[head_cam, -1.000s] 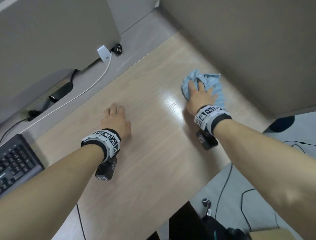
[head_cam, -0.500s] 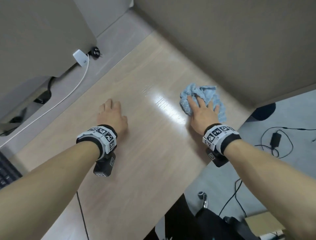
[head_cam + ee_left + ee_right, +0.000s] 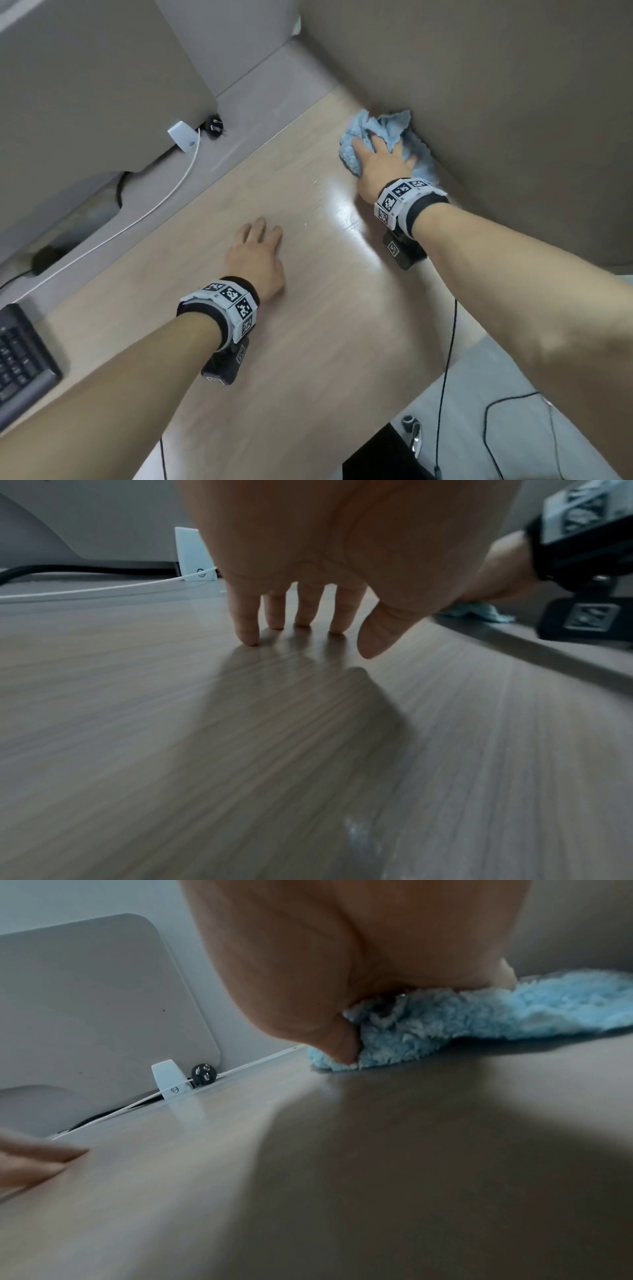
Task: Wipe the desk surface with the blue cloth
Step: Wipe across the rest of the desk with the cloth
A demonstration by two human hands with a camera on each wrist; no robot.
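Note:
The fluffy blue cloth (image 3: 387,125) lies bunched on the light wood desk (image 3: 308,325), at its far right against the beige partition. My right hand (image 3: 380,161) presses down on it with the fingers spread flat on top. In the right wrist view the thumb (image 3: 342,1047) pushes into the near edge of the cloth (image 3: 479,1015). My left hand (image 3: 255,253) rests mid-desk holding nothing. In the left wrist view its straight fingertips (image 3: 251,639) touch the wood, and the cloth (image 3: 479,611) shows at the right.
A white charger (image 3: 183,137) with a white cable and a black plug (image 3: 214,125) lie on the grey strip at the back. A dark keyboard (image 3: 20,356) sits at the left edge. The partition (image 3: 496,85) walls the right side. Black cables trail on the floor (image 3: 513,411).
My right hand has pushed the cloth away from me, up against the partition near the desk's far corner. The left hand has stayed planted on the desk.

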